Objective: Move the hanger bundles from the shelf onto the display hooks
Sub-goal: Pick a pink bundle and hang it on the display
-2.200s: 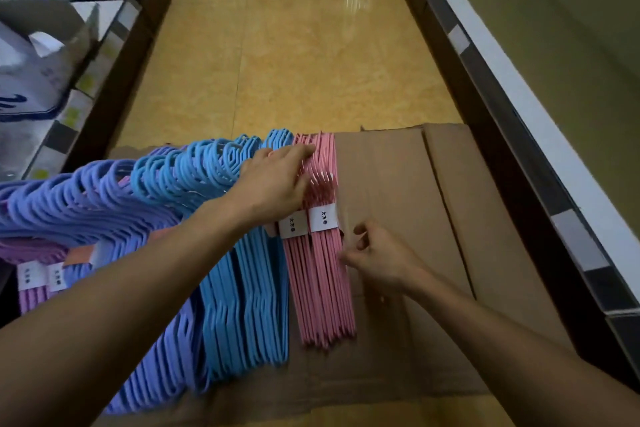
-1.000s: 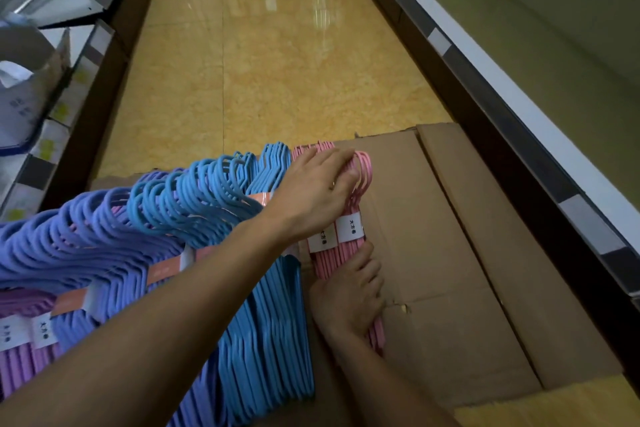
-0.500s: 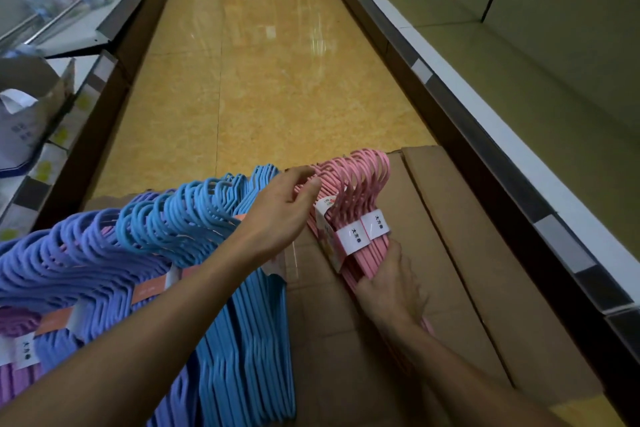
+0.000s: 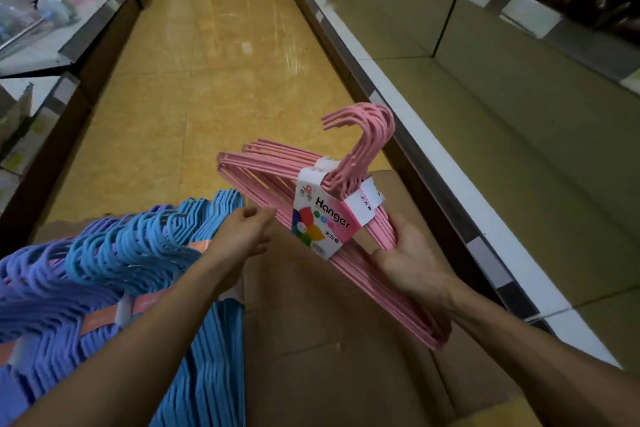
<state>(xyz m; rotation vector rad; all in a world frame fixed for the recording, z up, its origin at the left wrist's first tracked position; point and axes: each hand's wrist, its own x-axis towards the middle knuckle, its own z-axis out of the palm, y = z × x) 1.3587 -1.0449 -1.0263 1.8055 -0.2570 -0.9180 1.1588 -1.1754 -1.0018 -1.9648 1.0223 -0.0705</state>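
Above a flattened cardboard sheet (image 4: 329,340) on a shop aisle floor, the right hand (image 4: 412,263) is gripping a pink hanger bundle (image 4: 277,177) by one shoulder, fingers curled under the wires and thumb on top, holding it clear of the cardboard with the hooks pointing up and away. A paper band reading "Hanger" (image 4: 323,222) is wrapping its neck. The left hand (image 4: 246,236) is hovering just beside the bundle, fingers loosely curled and holding nothing. Blue hanger bundles (image 4: 145,246) and purple hanger bundles (image 4: 31,288) are lying stacked at left.
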